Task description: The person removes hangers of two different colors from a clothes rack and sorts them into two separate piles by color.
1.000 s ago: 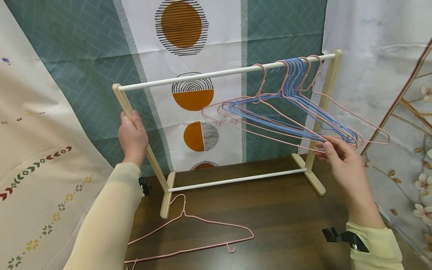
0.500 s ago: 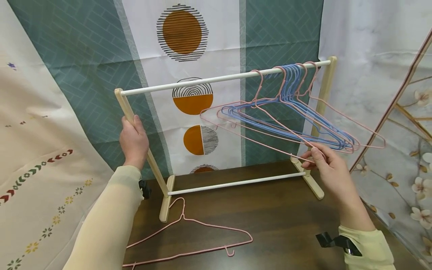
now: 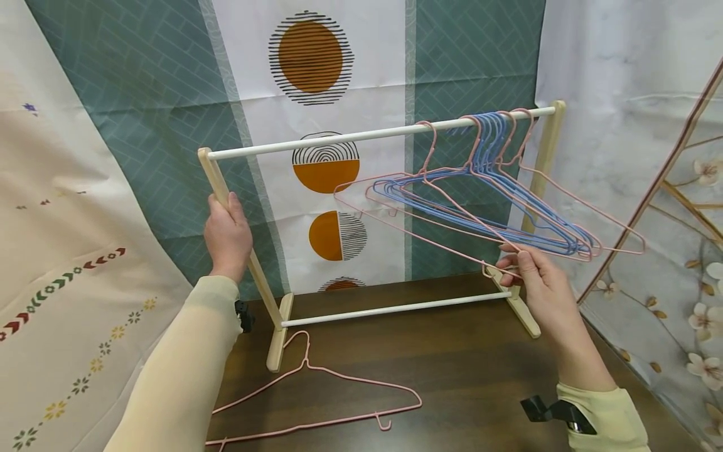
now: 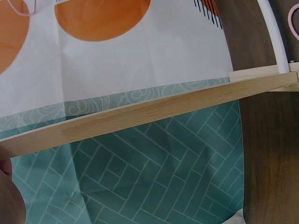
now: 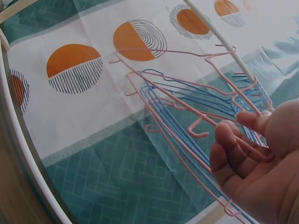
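My left hand grips the left wooden post of a small clothes rack; in the left wrist view only part of that hand shows at the lower left. With my right hand I pinch the near lower corner of a pink hanger, whose hook sits over the white top rail. In the right wrist view the thumb and curled fingers close round its wire. Behind it, several blue hangers hang bunched between other pink ones on the rail's right part.
Another pink hanger lies flat on the dark wooden table, in front of the rack's left foot. A white lower bar joins the two feet. Patterned cloth hangs close behind, with more cloth on both sides.
My right hand has moved left and a little down, drawing the corner of the front pink hanger away from the bunch. My left hand keeps its grip on the post.
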A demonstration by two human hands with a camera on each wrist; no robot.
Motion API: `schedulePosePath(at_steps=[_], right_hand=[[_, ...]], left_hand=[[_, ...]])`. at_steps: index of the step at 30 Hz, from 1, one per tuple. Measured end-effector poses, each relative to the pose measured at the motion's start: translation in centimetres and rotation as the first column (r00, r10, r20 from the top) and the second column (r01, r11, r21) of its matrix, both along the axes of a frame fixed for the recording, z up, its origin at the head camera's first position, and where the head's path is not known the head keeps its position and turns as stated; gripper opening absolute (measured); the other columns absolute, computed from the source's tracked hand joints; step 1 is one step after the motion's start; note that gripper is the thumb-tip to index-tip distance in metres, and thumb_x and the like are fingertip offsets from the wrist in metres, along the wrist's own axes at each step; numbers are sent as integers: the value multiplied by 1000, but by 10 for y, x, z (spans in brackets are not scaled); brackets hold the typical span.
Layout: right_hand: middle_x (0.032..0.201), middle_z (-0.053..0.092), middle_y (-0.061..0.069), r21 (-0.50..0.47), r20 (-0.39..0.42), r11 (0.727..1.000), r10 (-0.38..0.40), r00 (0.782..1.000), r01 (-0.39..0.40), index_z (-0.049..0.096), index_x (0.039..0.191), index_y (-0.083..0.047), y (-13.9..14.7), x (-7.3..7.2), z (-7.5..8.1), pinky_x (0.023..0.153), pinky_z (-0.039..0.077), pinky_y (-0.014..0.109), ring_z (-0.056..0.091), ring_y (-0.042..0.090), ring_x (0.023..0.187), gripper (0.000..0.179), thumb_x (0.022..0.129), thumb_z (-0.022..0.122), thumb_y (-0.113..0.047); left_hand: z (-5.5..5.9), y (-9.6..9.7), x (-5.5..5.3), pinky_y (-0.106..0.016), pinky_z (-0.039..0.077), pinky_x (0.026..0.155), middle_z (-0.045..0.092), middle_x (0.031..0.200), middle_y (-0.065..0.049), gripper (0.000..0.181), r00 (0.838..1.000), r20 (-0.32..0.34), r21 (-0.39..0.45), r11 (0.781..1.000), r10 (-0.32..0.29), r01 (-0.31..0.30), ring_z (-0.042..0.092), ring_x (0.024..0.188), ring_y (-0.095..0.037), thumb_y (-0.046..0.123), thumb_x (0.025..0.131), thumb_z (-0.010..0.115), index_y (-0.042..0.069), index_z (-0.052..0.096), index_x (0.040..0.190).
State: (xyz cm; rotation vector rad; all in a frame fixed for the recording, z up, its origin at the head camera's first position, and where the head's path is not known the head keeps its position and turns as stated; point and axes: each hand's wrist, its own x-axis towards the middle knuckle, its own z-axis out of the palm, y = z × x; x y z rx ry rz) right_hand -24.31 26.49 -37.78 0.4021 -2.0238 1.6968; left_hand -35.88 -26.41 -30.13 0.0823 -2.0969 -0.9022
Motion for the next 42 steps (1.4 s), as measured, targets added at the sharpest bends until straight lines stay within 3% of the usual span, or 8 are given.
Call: schedulePosePath(at_steps=[8,15,26,35,42], right_hand=[[113,69,4,-119,-46,992,44,998,-50,62,145,4,-2,4,4,90,54,17,69,13,88,44,120,46,-28],[110,70,8,-163,-72,977,126,989,-136,64,142,3,1,10,7,88,56,20,69,16,84,42,120,46,-27],[105,69,8,-111,-61,961,247,967,-252,66,136,2,-1,14,9,80,58,22,68,16,79,36,121,43,-21],[102,69,10,69,40,958,277,960,-279,66,134,0,-3,18,8,82,56,24,66,20,73,35,122,40,-20],[97,67,13,126,88,940,308,947,-318,65,131,5,-8,16,0,76,55,28,65,22,70,35,122,39,-17]], left_hand=[[2,1,0,-45,45,65,50,89,-15,67,1000,1,4,1000,-4,4,52,73,-33,57,119,25,-2,44,142],[0,-1,1,-45,44,64,51,89,-15,67,1000,10,6,1000,-1,1,52,72,-33,57,119,25,-3,45,140],[-1,-2,0,-48,47,64,52,90,-18,64,1000,13,15,1000,-7,7,55,74,-37,55,120,28,-3,46,140],[0,-2,3,-46,46,65,53,89,-17,66,1000,5,10,1000,5,-5,55,74,-36,56,119,27,-4,46,141],[-1,-1,0,-48,48,66,54,91,-18,67,1000,16,13,1000,6,-7,57,77,-38,57,119,26,-2,45,144]])
